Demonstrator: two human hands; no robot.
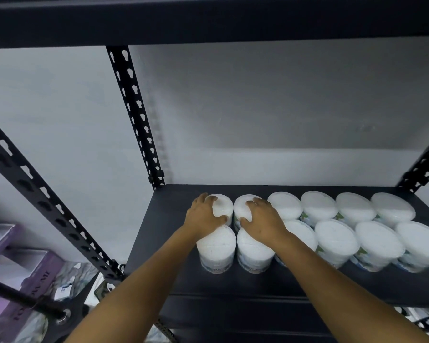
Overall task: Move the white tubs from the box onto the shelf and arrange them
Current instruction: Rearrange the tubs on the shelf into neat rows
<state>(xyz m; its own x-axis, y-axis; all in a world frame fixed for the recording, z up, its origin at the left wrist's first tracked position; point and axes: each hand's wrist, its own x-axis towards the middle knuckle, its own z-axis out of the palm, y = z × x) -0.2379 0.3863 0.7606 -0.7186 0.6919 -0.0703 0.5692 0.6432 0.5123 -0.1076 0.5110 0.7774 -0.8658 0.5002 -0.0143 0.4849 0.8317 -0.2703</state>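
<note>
Round white plastic tubs (337, 241) with smooth lids stand in two rows on the matte black metal shelf (159, 243). Left hand (203, 215) curls over the back-left tub (223, 206), gripping its lid; right hand (264, 220) likewise grips the neighbouring tub (243, 210).

A single wide-angle camera worn on the person's head looks forward and down at a dark metal shelf (159, 243), with both forearms reaching in from the bottom edge. It sits close, so the shelf board above crosses the top of the view and the uprights bend outward. The far right edge seems slightly blurred, and no second view overlaps this one.
</note>
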